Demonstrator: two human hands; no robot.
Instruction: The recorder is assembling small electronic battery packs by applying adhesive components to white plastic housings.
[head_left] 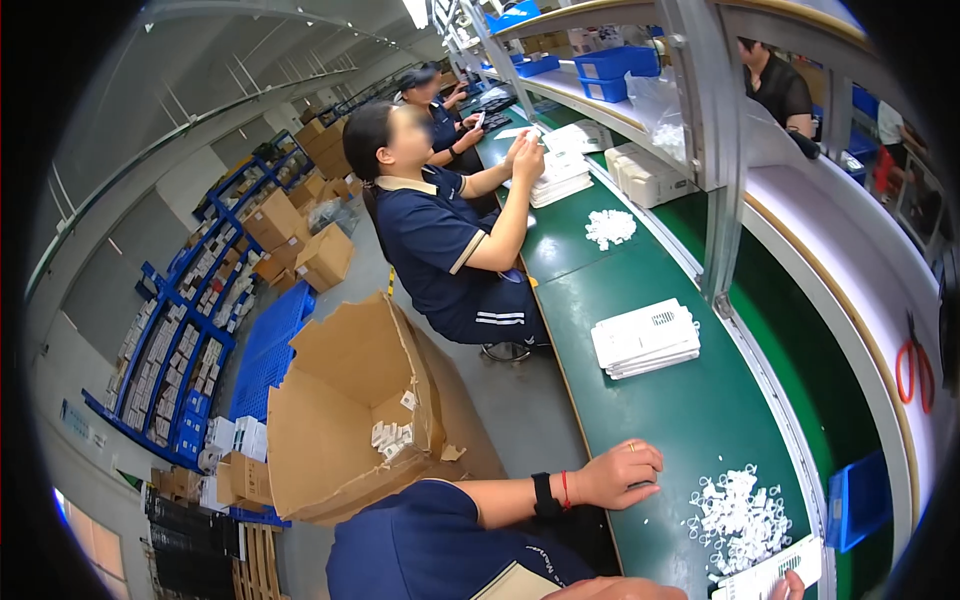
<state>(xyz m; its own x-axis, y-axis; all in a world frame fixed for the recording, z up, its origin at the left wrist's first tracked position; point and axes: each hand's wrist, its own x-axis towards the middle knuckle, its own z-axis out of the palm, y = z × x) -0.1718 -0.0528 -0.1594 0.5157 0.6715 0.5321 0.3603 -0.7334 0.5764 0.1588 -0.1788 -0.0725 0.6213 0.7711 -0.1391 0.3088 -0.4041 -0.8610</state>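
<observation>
My left hand (618,476), with a dark wristband and a red cord at the wrist, rests at the near edge of the green worktable (640,420). Its fingers curl loosely apart from the thumb, and I see nothing in them. At the lower right, my right hand (793,588) is mostly cut off by the frame. Its visible digits press on a flat white box (770,572) with a dark printed pattern. Against that box lies a loose pile of small white plastic clips (740,512). Farther up the table sits a stack of similar flat white boxes (645,340).
A large open carton (340,420) with a few small white pieces stands left of the table. Beyond, a co-worker (430,220) handles a white piece by another clip pile (610,228). Red-handled scissors (914,372) and a blue bin (858,502) are at right, near metal shelf posts (722,200).
</observation>
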